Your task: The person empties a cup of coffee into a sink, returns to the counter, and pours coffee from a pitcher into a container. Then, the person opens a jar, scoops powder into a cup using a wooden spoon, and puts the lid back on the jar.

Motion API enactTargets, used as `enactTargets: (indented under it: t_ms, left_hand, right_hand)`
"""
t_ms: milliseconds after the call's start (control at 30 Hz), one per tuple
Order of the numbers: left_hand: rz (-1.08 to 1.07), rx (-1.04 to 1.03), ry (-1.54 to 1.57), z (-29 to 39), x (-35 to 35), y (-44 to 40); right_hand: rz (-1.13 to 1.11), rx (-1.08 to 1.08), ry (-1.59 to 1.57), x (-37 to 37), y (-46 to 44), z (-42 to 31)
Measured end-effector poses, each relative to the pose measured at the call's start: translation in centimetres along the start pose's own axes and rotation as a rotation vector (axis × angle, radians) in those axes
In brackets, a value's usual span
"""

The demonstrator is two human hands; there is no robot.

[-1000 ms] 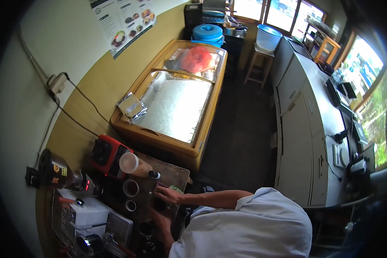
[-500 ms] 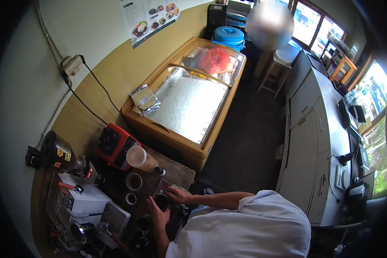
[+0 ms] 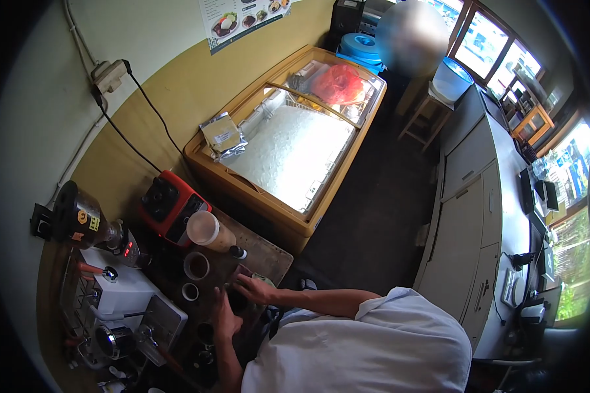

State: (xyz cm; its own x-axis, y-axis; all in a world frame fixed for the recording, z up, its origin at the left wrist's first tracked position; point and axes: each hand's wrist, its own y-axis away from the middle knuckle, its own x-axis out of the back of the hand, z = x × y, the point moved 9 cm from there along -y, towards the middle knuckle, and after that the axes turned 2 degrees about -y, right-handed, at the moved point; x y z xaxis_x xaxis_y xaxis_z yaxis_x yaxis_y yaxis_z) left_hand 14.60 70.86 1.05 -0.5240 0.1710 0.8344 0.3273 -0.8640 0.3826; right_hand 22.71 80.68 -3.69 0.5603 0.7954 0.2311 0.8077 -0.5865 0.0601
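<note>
My left hand [image 3: 227, 321] is curled around the near side of a dark round cup [image 3: 238, 302], whose inside is too dark to make out. Just above it, my right hand [image 3: 257, 289] has its fingers closed over a folded cloth [image 3: 244, 270], reddish and partly green, beside the cup's rim. Close by on the dark counter stand a brownish cup [image 3: 196, 265], a small white-rimmed cup [image 3: 190, 292], a tall lidded tub [image 3: 210, 230] and a small bottle with a dark cap [image 3: 238, 252].
A red machine [image 3: 173, 208], a grinder [image 3: 78, 215] and a coffee machine [image 3: 128, 295] line the left. Beyond is a glass-topped freezer [image 3: 242, 173]. A person [image 3: 412, 39], blurred, stands at the back near a stool [image 3: 426, 116]. A long cabinet [image 3: 462, 209] runs along the right.
The view has shifted. My left hand has come up around the dark cup, and my right hand remains at the cloth beside it. The blurred person has come into view at the back.
</note>
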Motion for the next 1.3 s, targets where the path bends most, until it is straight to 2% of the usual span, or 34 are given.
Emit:
enactTargets:
  t_ms: [67,167,267,300,367,400,433,467,533,633,767,867,900,1000,1100,1200,1233,1300]
  left_hand:
    - [-0.030,-0.021,0.011,0.4,0.1,-0.1]
    - [-0.025,-0.081,0.016,0.4,-0.1,-0.1]
    - [0.026,-0.126,0.025,0.8,0.0,-0.2]
    - [0.068,-0.144,0.045,1.0,0.5,-0.2]
    - [0.131,-0.077,0.045,2.4,1.9,0.7]
    - [0.238,-0.073,0.086,2.1,1.9,1.0]
    - [0.299,-0.018,0.074,1.9,2.0,1.4]
    - [0.365,0.023,0.055,1.9,2.1,1.7]
    - [0.420,0.129,0.076,0.9,0.4,2.0]
    - [0.488,0.137,0.123,0.6,0.1,2.4]
    - [0.535,0.098,0.186,1.5,0.7,2.7]
    - [0.546,0.076,0.236,1.3,0.5,2.8]
    - [0.537,0.073,0.254,1.2,0.4,2.7]
    - [0.493,0.060,0.298,0.8,0.2,2.7]
    - [0.442,0.028,0.333,0.8,0.1,2.6]
    - [0.433,0.023,0.309,0.8,0.1,2.6]
    - [0.416,0.038,0.315,0.7,0.0,2.6]
    - [0.385,0.065,0.325,0.6,0.0,2.5]
  right_hand:
    - [-0.024,-0.050,0.106,0.7,1.8,-0.4]
    - [0.023,0.017,0.014,1.6,4.0,0.7]
    - [-0.009,0.056,0.094,2.1,4.8,3.5]
    - [0.068,0.124,0.036,3.0,5.0,3.2]
    - [0.043,-0.046,0.003,5.0,5.5,3.0]
    - [0.101,-0.086,-0.038,6.3,5.5,2.7]
    - [0.138,-0.010,0.015,7.4,5.4,2.2]
    - [0.202,-0.127,-0.061,8.5,5.3,1.3]
    - [0.234,-0.147,-0.132,9.9,5.1,-0.3]
    - [0.056,-0.412,-0.572,8.7,4.5,0.9]
    - [-0.180,-0.260,-0.418,5.9,1.4,2.8]
    - [-0.131,0.025,-0.257,3.3,-0.3,-0.6]
    - [-0.082,0.054,-0.257,2.8,-0.8,-1.3]
    - [-0.084,-0.002,-0.067,1.6,-0.7,0.4]
    - [-0.189,-0.010,0.024,1.5,-0.3,2.0]
    - [-0.184,0.021,0.153,2.8,-0.8,2.6]
    - [-0.087,0.052,0.053,3.4,-1.0,2.2]
    - [-0.031,0.010,-0.054,3.9,-1.5,1.5]
